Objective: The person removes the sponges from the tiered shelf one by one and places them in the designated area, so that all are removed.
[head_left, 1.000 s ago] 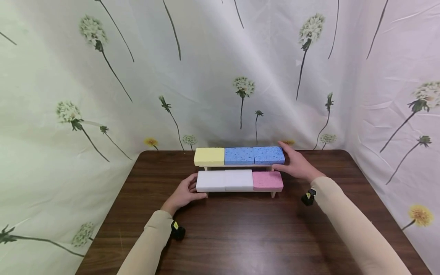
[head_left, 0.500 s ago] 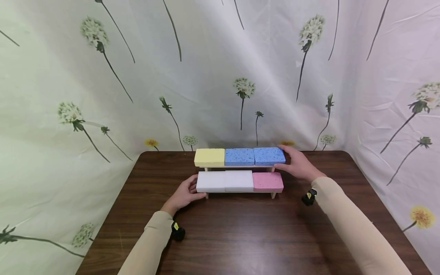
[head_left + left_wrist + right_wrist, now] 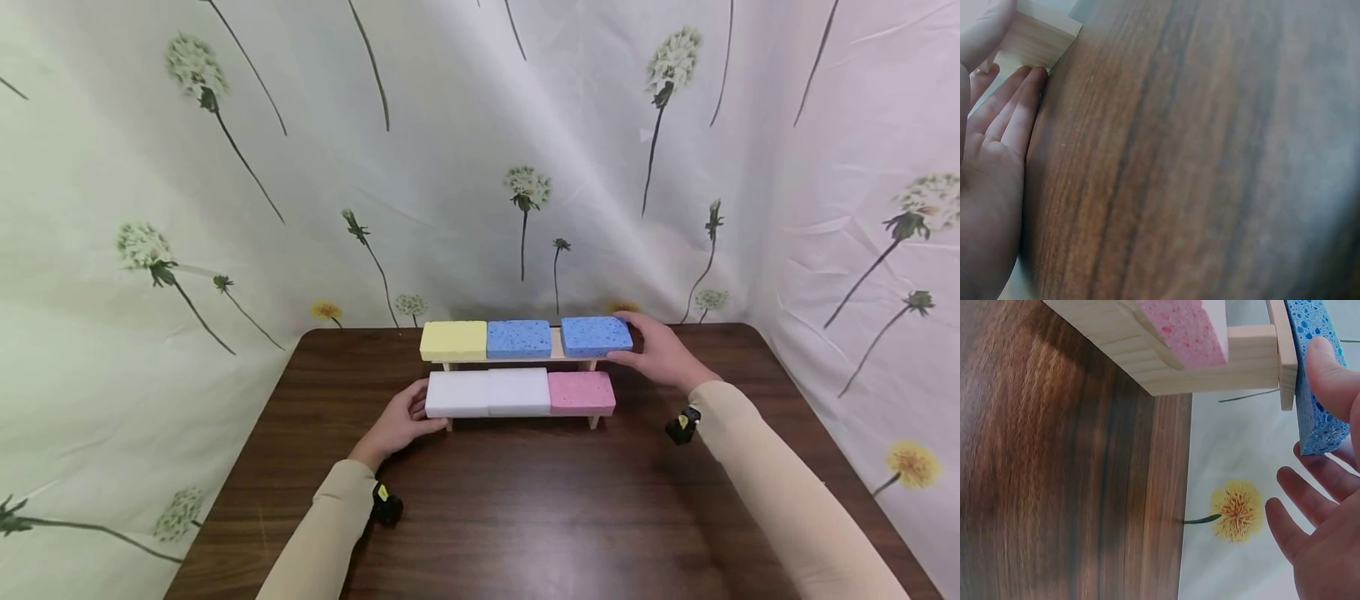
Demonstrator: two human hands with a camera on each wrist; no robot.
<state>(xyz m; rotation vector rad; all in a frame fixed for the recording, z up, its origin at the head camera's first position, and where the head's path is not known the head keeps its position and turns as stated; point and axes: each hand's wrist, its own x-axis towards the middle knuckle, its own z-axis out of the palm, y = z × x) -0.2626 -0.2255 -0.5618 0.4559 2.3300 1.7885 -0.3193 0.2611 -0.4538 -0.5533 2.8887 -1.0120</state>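
Observation:
On a two-tier wooden rack (image 3: 557, 343), the upper board carries a yellow sponge (image 3: 453, 340), a blue sponge (image 3: 519, 339) and, at the right, a second blue sponge (image 3: 596, 336). My right hand (image 3: 662, 354) pinches that right sponge at its outer end, with the thumb on its front side; the sponge sticks out past the board's end. Two white sponges (image 3: 458, 393) and a pink sponge (image 3: 581, 392) lie on the lower board. My left hand (image 3: 401, 423) holds the rack's left end, thumb in front, fingertips at the wooden leg (image 3: 1044, 37) in the left wrist view.
The rack stands near the back of a dark wooden table (image 3: 517, 517). Behind it and along the sides hangs a white cloth (image 3: 450, 167) printed with dandelions. A small black device (image 3: 682, 425) is strapped at my right wrist, another (image 3: 387, 505) at the left.
My right hand has moved slightly right with the right blue sponge. A gap showing bare board has opened between the two blue sponges. The left hand stays at the rack's end.

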